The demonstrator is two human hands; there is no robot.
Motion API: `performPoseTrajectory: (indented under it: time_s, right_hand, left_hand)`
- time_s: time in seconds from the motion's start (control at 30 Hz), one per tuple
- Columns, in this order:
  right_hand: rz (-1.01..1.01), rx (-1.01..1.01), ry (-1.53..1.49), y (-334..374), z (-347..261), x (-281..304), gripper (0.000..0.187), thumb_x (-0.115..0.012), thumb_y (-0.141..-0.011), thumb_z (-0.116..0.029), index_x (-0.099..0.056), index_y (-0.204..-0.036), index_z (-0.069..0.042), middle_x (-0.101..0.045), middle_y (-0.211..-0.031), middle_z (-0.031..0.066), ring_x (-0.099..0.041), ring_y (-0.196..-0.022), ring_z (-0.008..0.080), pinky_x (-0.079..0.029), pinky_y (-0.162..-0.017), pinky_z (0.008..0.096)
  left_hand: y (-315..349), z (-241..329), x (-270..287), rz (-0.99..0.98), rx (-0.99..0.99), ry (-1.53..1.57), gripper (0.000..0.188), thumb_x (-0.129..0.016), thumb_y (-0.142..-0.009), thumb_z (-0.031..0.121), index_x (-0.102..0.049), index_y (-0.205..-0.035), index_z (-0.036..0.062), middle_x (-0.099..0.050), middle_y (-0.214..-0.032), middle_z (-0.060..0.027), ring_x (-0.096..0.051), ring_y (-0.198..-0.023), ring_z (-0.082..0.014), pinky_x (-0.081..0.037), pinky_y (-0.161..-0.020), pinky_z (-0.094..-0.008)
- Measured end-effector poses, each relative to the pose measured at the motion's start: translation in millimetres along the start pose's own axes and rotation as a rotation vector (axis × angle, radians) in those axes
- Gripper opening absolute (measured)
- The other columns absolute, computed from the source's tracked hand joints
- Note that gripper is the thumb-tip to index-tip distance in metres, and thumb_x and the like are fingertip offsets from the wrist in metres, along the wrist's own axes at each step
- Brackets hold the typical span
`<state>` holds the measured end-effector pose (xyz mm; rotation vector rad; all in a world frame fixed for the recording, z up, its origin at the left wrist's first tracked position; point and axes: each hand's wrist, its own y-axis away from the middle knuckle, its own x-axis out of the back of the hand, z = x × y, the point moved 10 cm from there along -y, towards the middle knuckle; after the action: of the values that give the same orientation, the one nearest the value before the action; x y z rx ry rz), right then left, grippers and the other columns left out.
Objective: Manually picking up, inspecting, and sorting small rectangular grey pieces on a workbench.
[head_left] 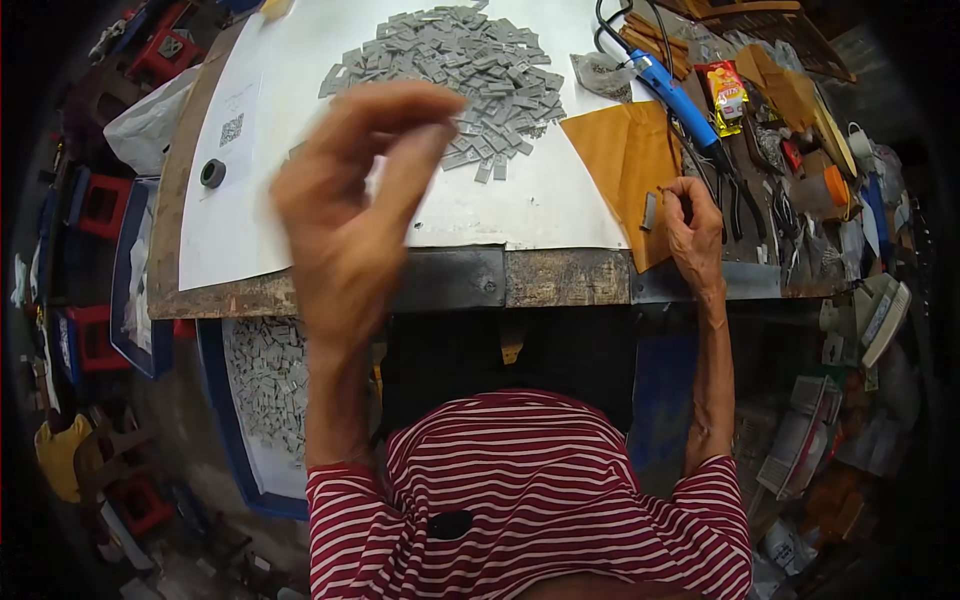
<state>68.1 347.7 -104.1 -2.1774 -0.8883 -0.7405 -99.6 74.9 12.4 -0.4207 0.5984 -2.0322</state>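
Note:
My left hand (350, 190) is raised over the left part of the white sheet, blurred by motion. Its thumb and fingertips come together in a pinch, and whatever is between them cannot be made out. Behind it lies a heap of small flat grey rectangular pieces (470, 60). My right hand (694, 225) rests at the table's near edge over brown paper (625, 160), its fingers closed in a pinch; anything in them is too small to name. Just left of those fingertips is a single grey piece (649, 211).
Right of the paper lies a blue corded tool (675, 95), with pliers and clutter beyond. A dark tape roll (213, 173) sits on the white sheet (260, 215). Below the table's left side, a blue tray (222, 420) contains many grey pieces.

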Motion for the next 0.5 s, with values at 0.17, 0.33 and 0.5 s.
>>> performPoseTrajectory:
  time_s: [0.17, 0.33, 0.5]
  right_hand:
    - [0.003, -0.059, -0.274, 10.9, -45.4, -16.8, 0.004, -0.053, -0.083, -0.002, -0.053, -0.086, 0.0, -0.045, -0.068, -0.0014, -0.041, -0.061, 0.0053, -0.035, -0.052, 0.0205]
    - [0.007, -0.029, -0.324, 23.0, -64.4, -41.6, 0.003, -0.053, -0.081, 0.0, -0.052, -0.082, -0.002, -0.043, -0.062, -0.0003, -0.039, -0.053, 0.0068, -0.033, -0.047, 0.0226]
    - [-0.068, -0.103, -0.427, 28.2, -68.1, -62.7, 0.004, -0.054, -0.081, 0.0, -0.051, -0.081, -0.001, -0.042, -0.062, -0.0013, -0.038, -0.053, 0.0054, -0.033, -0.047, 0.0214]
  left_hand:
    - [21.9, -114.0, -28.6, -0.273, 0.23, -0.606, 0.012, -0.058, -0.079, 0.011, -0.061, -0.088, 0.0023, -0.062, -0.078, -0.0094, -0.058, -0.07, -0.0179, -0.045, -0.062, -0.0303]
    - [34.4, -144.3, -52.1, -0.3, 0.209, -0.879, 0.019, -0.062, -0.074, 0.019, -0.055, -0.083, 0.0036, -0.057, -0.079, -0.0122, -0.056, -0.075, -0.0288, -0.045, -0.066, -0.038]
    - [35.2, -148.6, -51.1, -0.246, 0.236, -0.962, 0.019, -0.063, -0.073, 0.017, -0.053, -0.082, 0.0042, -0.056, -0.08, -0.0115, -0.056, -0.076, -0.0291, -0.045, -0.066, -0.0379]
